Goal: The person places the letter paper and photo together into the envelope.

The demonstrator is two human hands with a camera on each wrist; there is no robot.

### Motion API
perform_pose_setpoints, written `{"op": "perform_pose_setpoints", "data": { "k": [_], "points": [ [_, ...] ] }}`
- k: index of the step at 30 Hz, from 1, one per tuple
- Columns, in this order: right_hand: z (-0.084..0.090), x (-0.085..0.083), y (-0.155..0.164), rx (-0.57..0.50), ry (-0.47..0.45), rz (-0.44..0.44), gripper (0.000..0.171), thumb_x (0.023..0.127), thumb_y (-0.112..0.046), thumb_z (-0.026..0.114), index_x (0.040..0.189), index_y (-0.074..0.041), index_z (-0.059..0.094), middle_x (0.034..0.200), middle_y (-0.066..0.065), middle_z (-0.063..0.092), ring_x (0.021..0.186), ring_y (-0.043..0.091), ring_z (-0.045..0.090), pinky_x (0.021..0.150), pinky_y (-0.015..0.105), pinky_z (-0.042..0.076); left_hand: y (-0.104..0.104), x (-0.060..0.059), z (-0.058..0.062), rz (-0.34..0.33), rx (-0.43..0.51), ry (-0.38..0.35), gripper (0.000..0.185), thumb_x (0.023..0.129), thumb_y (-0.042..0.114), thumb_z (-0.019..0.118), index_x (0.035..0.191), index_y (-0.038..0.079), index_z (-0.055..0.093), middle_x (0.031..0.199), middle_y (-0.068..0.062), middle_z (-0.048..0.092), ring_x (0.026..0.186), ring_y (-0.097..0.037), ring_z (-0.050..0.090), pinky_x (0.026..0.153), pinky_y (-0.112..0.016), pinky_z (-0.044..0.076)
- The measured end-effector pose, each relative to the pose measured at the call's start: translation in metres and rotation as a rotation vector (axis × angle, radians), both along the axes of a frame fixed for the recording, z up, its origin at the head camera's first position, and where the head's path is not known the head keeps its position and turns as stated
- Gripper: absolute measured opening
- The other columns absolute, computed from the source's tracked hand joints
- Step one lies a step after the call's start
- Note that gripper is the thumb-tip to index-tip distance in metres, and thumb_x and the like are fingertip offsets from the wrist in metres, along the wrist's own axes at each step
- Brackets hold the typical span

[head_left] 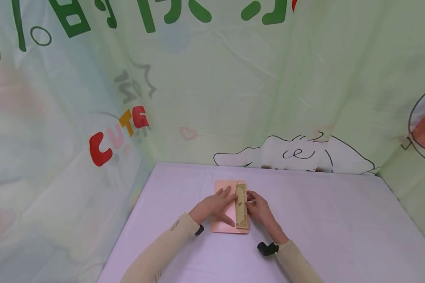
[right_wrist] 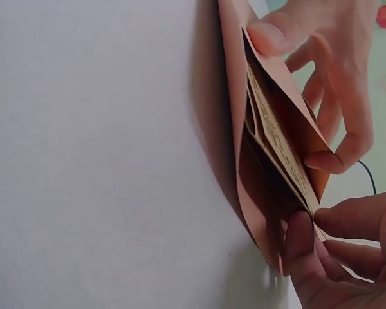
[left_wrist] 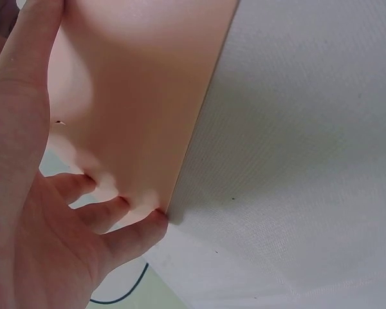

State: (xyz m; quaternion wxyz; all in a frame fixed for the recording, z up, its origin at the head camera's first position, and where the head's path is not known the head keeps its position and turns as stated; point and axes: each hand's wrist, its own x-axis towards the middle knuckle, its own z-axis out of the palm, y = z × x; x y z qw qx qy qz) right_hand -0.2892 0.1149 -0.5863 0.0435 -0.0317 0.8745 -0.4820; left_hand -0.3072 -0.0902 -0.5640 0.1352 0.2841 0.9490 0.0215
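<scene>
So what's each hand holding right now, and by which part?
The right hand pinches the wooden ruler along its right long edge. The left hand grips nothing; its straight fingers press flat on the pink paper, left of the ruler.

I see both forearms reaching forward in beige sleeves, each wrist strapped with a black camera — my left hand (head_left: 215, 205) lies flat, palm down, fingers spread and straight, while my right hand (head_left: 257, 207) sits just beside it, fingers curled inward in a pinch.
</scene>
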Motion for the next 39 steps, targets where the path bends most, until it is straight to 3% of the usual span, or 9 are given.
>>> {"op": "perform_pose_setpoints", "data": {
  "k": [11,17,28,39],
  "points": [
    [-0.004,-0.001,-0.016,-0.029,0.02,0.028,0.046,0.095,-0.001,0.059,0.139,0.007,0.05,0.111,0.021,0.065,0.089,0.021,0.066,0.07,0.029,0.057,-0.001,0.003,0.004,0.005,0.012,-0.018,0.107,0.072,0.079,0.069,0.157,0.033,0.025,0.171,-0.01,0.01,0.154,-0.036,0.024,0.106,-0.052,0.047],
    [-0.004,-0.004,-0.023,-0.008,0.054,0.045,0.042,0.093,0.0,0.062,0.133,0.007,0.055,0.104,0.018,0.066,0.081,0.018,0.064,0.067,0.027,0.056,-0.002,0.0,0.0,0.01,0.022,-0.018,0.111,0.07,0.08,0.068,0.16,0.035,0.021,0.171,-0.009,0.009,0.155,-0.034,0.022,0.107,-0.051,0.047],
    [0.0,-0.006,-0.029,0.109,0.129,0.079,0.039,0.094,-0.003,0.064,0.131,0.008,0.057,0.098,0.013,0.067,0.086,0.021,0.06,0.075,0.031,0.051,-0.004,0.0,0.002,-0.013,0.036,-0.013,0.111,0.071,0.08,0.068,0.16,0.033,0.021,0.171,-0.01,0.009,0.154,-0.036,0.022,0.106,-0.053,0.047],
    [0.0,-0.004,-0.035,0.133,0.162,0.088,0.034,0.095,-0.005,0.062,0.127,0.006,0.061,0.098,0.014,0.066,0.089,0.024,0.058,0.081,0.041,0.05,-0.005,0.0,0.0,-0.011,0.034,-0.016,0.108,0.071,0.08,0.068,0.158,0.033,0.023,0.171,-0.01,0.009,0.154,-0.036,0.022,0.104,-0.053,0.048]
  ]
}}
